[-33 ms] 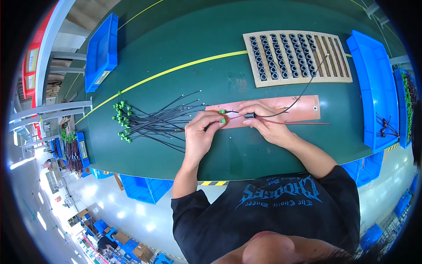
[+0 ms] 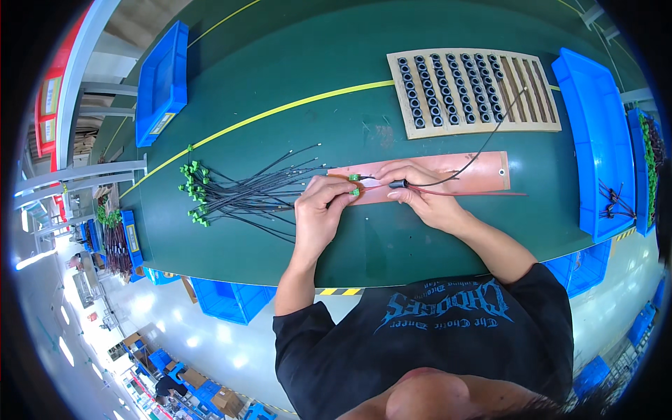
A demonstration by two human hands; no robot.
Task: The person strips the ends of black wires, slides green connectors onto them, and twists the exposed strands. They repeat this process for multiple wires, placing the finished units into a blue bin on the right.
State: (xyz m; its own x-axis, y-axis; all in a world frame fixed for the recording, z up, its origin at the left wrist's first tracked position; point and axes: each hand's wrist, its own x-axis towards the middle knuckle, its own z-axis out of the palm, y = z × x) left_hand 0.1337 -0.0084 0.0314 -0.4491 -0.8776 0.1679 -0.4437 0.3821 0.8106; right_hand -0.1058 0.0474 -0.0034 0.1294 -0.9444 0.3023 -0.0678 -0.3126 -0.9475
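My left hand [image 2: 320, 210] pinches a small green terminal connector [image 2: 355, 192] between thumb and fingertips. A second green piece [image 2: 354, 178] shows just above it, by the same fingertips. To the right, my right hand [image 2: 432, 203] grips a short black cylindrical core [image 2: 397, 184] with thumb and fingers. A red wire [image 2: 490, 194] and a black wire [image 2: 481, 149] trail out to the right of the core. Between the hands, short red and black lengths reach the green pieces. Both hands are over an orange-pink mat [image 2: 483, 171]; part of the wires lies hidden behind my fingers.
Left of my hands lies a pile of black cables [image 2: 245, 192] with green connectors [image 2: 198, 185]. A slotted wooden tray [image 2: 547, 105] holding rows of black rings stands at the back right. Blue bins [image 2: 598, 140] flank it, and another blue bin [image 2: 164, 84] is far left.
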